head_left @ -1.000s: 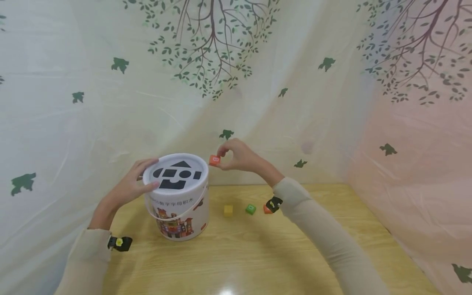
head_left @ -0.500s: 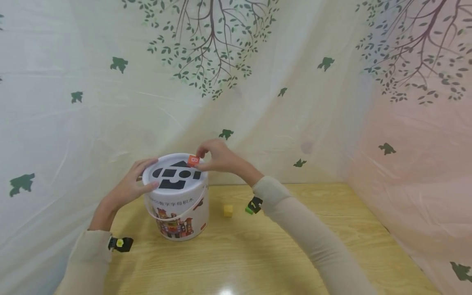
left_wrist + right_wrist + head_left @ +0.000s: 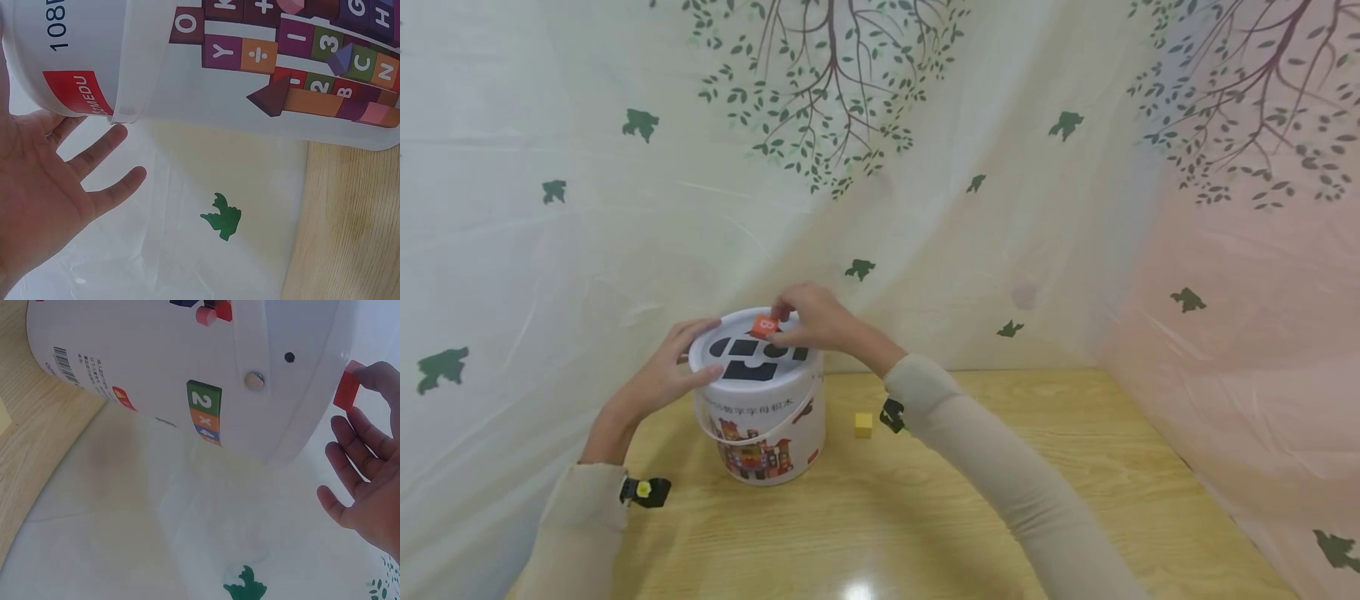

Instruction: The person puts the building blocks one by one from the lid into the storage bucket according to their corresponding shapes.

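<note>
Forearms (image 3: 1000, 467) in beige sleeves (image 3: 580, 525) extend forward and converge on a white cylindrical bucket (image 3: 758, 457), which stands upright on the wood-grain tabletop (image 3: 1075, 442). The right grip (image 3: 816, 318) pinches a red-orange block (image 3: 765, 326) between thumb and finger, wrist angled inward across the bucket; its other fingers are clear of the block. The left grip (image 3: 673, 367) is spread against the bucket's left side, fingers extended, thumb resting on the edge of the lid (image 3: 790, 369). The block is positioned over the lid's triangular cutout (image 3: 752, 334); contact with the lid cannot be determined. Markings are as follows: the block's face bears a white letter B; the bucket's front carries a line of Chinese characters (image 3: 752, 411) ending 数字字母积木; the left wrist view shows the number 108 (image 3: 57, 34) and a red label (image 3: 78, 92) ending in EDU; the right wrist view shows a barcode (image 3: 65, 364), fine print too small to read, and a printed strip (image 3: 205, 412) with 2 and ×. A yellow cube (image 3: 863, 425) sits on the tabletop, right of the bucket.
</note>
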Demonstrator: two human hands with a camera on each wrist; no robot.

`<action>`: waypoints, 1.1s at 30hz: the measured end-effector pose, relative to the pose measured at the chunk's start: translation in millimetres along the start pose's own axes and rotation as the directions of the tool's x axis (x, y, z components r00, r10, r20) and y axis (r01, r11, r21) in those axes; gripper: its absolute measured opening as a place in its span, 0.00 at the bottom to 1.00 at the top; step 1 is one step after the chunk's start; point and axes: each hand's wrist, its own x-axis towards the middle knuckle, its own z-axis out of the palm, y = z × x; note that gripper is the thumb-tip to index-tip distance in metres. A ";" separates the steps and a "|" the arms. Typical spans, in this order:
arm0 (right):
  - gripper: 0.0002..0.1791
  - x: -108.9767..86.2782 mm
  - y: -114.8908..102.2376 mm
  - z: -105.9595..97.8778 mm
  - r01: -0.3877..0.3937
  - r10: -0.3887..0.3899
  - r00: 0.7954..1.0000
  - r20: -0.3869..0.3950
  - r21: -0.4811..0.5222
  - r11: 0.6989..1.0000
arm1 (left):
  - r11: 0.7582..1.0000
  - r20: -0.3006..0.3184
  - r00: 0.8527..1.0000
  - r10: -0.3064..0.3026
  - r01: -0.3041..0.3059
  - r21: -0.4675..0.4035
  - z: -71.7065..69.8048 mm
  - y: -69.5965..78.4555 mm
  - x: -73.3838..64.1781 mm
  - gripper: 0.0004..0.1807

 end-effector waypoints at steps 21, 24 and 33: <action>0.19 8.8 -14.2 15.6 0.024 -0.021 0.999 0.027 -0.102 0.994 | 1.000 0.012 1.000 -0.027 0.027 0.002 -1.3 -0.6 0.6 0.42; 0.19 9.2 -14.9 16.9 0.012 -0.008 0.999 0.037 -0.109 0.994 | 1.000 0.012 1.000 -0.025 0.025 0.002 -1.3 -0.9 0.9 0.42; 0.17 10.1 -11.4 25.5 0.002 0.001 0.999 0.035 -0.080 0.997 | 0.999 0.018 0.999 -0.033 0.033 -0.004 -1.7 -1.4 0.2 0.43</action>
